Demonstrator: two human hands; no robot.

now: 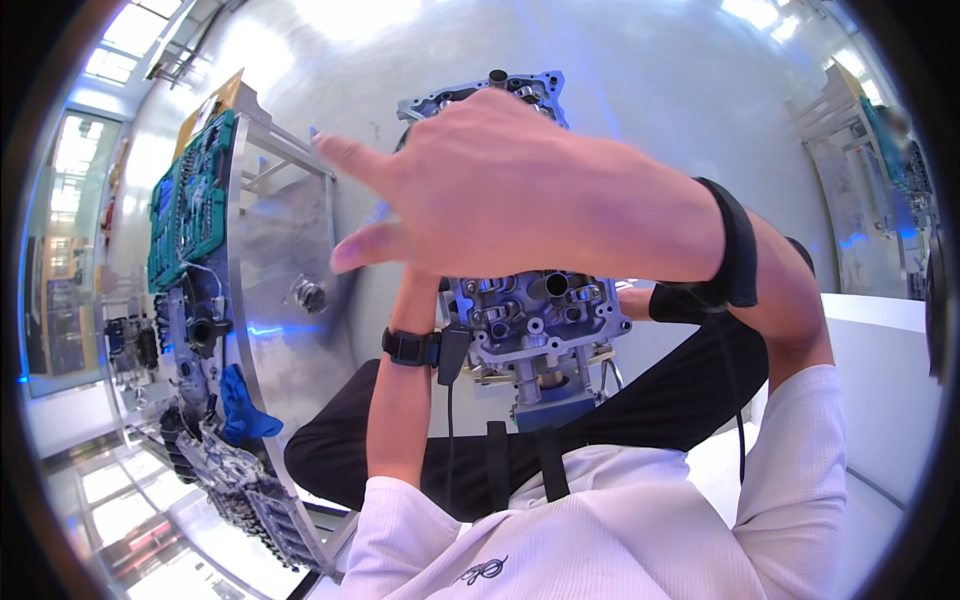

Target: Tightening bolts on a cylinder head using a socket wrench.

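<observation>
My right hand (490, 190) is raised close to the camera, back toward me, with thumb and forefinger stretched apart; its other fingers are hidden. Nothing shows between thumb and forefinger. Behind it in this view stands a grey metal engine cylinder head (535, 325), its middle covered by the hand. Round bores and springs show on its near part. My left forearm (398, 410) reaches up beside this engine part, wearing a black wristband (408, 348) with a small box. The left hand itself is hidden behind the right one.
At left a metal workbench (285, 205) carries a green socket case (195, 200), a blue glove (240, 405), several engine parts and a round metal piece (308, 295). A blue support (553, 408) stands below the cylinder head, between my knees. Another bench (840, 150) is at far right.
</observation>
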